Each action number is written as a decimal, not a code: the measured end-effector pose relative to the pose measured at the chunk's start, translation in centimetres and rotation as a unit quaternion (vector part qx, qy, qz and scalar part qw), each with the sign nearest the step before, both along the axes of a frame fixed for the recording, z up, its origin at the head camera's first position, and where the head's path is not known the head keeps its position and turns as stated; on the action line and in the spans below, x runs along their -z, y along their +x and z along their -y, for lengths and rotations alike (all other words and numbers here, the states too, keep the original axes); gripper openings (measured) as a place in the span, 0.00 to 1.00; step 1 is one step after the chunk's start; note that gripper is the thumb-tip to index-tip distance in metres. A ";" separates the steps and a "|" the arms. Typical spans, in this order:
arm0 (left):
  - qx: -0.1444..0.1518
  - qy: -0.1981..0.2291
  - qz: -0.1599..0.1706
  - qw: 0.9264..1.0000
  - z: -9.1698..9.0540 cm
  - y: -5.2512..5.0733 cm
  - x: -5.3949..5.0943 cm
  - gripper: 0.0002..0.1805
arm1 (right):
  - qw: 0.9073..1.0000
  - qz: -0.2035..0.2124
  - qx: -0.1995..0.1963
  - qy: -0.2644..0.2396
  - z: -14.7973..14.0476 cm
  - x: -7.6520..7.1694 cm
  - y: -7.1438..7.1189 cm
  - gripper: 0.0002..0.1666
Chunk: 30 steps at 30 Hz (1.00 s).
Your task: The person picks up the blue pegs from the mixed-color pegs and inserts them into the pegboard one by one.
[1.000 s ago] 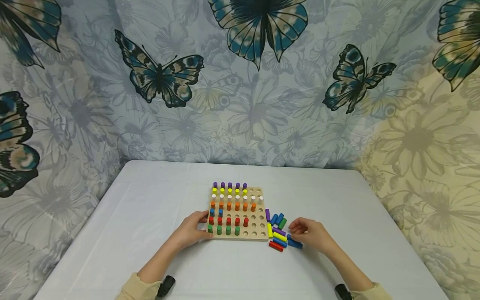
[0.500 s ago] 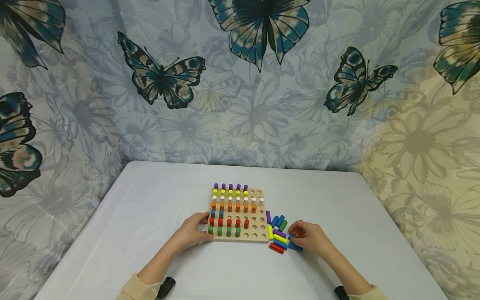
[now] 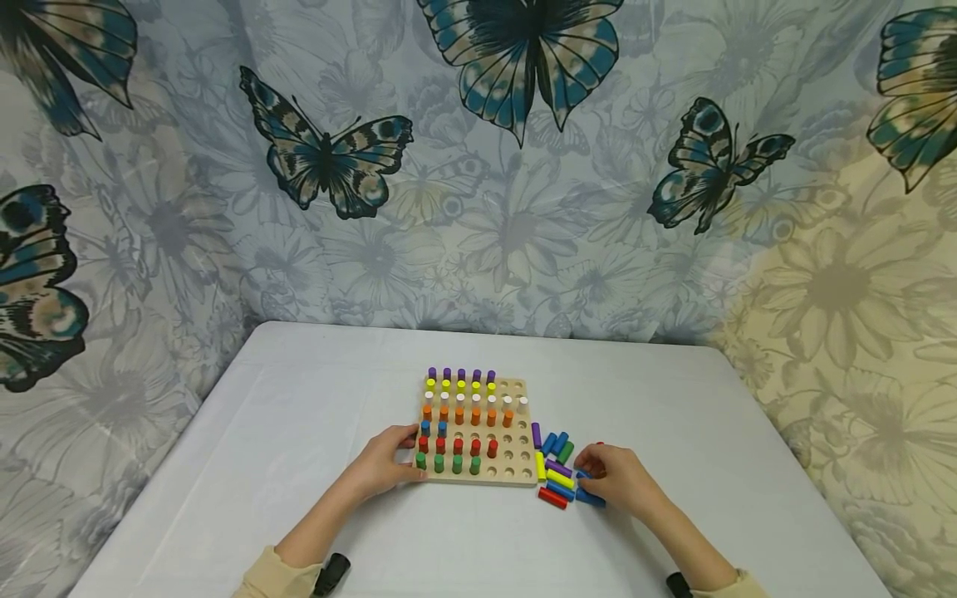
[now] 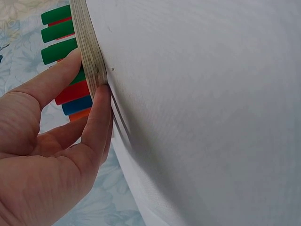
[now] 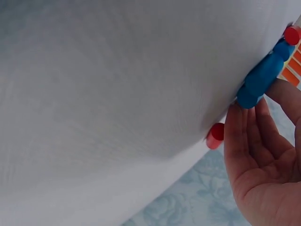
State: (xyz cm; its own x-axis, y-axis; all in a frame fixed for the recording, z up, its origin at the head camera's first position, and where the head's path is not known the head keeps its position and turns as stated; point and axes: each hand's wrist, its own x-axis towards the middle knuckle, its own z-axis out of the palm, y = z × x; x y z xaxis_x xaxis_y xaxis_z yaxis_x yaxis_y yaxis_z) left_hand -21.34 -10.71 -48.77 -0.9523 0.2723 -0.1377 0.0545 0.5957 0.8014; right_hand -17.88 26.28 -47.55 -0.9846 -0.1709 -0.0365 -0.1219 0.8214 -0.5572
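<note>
A wooden pegboard [image 3: 478, 481] lies on the table, with rows of upright purple, yellow, white, orange, blue, red and green pegs. My left hand [image 3: 383, 461] holds its near left corner, thumb on the near edge and fingers along the left side, as the left wrist view also shows. To the board's right is a loose pile of pegs, where my right hand [image 3: 616, 477] is low over the table. In the right wrist view its thumb and fingertips pinch at a blue peg [image 5: 263, 75] among other blue ones. A red peg [image 5: 215, 135] lies beside those fingers.
Loose yellow [image 3: 559, 479], purple [image 3: 536, 435], green [image 3: 566, 453] and red pegs [image 3: 552, 498] lie close to the board's right side. White cloth covers the table [image 3: 336, 357]. Butterfly-patterned fabric [image 3: 508, 266] hangs behind it.
My right hand stays at the pile with its fingers shifting slightly, and a bit of red now shows behind it. The left hand keeps its hold. The head view has tilted up a little.
</note>
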 end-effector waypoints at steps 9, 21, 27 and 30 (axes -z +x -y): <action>0.000 0.001 -0.004 1.000 0.0 0.0 0.0 0.44 | 1.000 -0.007 -0.002 -0.001 -0.1 0.1 0.0 0.11; 0.005 0.014 -0.012 1.000 0.2 0.1 0.0 0.43 | 0.999 0.011 0.034 -0.013 0.0 -0.2 -0.1 0.11; 0.008 0.008 -0.013 1.000 0.1 0.0 0.1 0.43 | 0.999 -0.001 0.028 -0.023 0.0 -0.4 -0.3 0.11; 0.009 0.009 -0.013 1.000 0.1 0.0 0.1 0.43 | 0.999 -0.010 0.027 -0.027 0.2 -0.5 -0.3 0.11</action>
State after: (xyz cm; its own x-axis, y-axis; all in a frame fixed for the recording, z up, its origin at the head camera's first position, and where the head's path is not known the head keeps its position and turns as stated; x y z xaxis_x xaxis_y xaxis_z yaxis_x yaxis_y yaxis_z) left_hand -21.35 -10.85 -48.92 -0.9504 0.2918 -0.1076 0.0863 0.5797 0.8102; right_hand -18.21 26.05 -47.03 -0.9928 -0.1194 -0.0096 -0.0900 0.7957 -0.5990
